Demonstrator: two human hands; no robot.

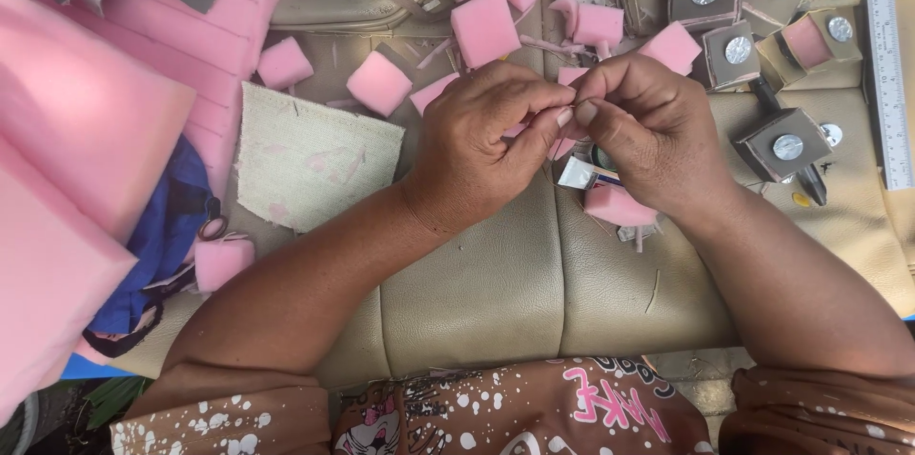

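My left hand (481, 136) and my right hand (648, 136) meet over a beige leather surface (496, 283). Their fingertips pinch together on a small pink foam piece (564, 131), mostly hidden between the fingers. Under the right hand lie another pink foam block (618, 205) and a small white wrapper or tube (579, 173). Several pink foam cubes (484, 28) are scattered just beyond the hands.
Large pink foam slabs (76, 160) fill the left side. A beige fabric patch (310, 161) lies left of my hands, scissors (212, 228) beside it. Grey-brown padded squares with round silver centres (729, 55) sit at the upper right, next to a ruler (886, 64).
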